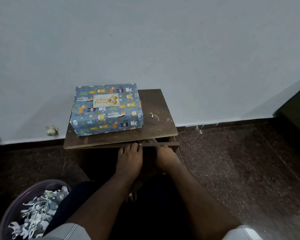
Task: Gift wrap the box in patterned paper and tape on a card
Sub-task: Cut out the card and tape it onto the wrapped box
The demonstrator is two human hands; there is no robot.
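The box point(109, 118), wrapped in blue animal-print paper, lies on the left part of a small brown table point(156, 108) against the wall. A white "Happy Birthday" card point(105, 100) with gold balloons lies flat on its top face. Both hands are low at the table's front, apart from the box. My left hand point(130, 157) touches the slightly open drawer front point(170, 144) with straight fingertips. My right hand point(165, 155) reaches over that drawer front, and its fingers are hidden inside.
Small scraps of tape point(154, 116) lie on the table to the right of the box. A purple tub point(12, 210) full of paper offcuts stands on the dark floor at the lower left. A small white object point(51, 130) sits by the wall's base.
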